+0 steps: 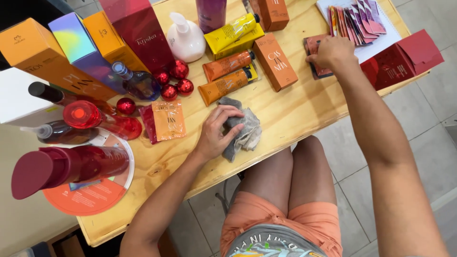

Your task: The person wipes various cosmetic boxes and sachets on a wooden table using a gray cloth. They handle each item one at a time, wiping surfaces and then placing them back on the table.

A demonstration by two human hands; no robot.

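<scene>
Pale wooden bench [295,112] carries boxes and bottles crowded along its left edge, with orange tubes [227,76] lying flat mid-bench. Near the front edge, the left hand [216,133] presses on a crumpled grey cloth [247,133], fingers curled over it. By the right edge, the right hand [333,53] pinches a small dark-red sachet [318,59] below a fanned row of pink sachets [357,19].

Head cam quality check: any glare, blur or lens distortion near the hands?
Head view: even, soft light, with only faint shadows under the left hand on the grey cloth. Small glare spots on the red baubles and the red bottle. Wide-angle stretch at the edges: the bottle at lower left looms large. Right hand on the packets is sharp; no motion blur.
</scene>
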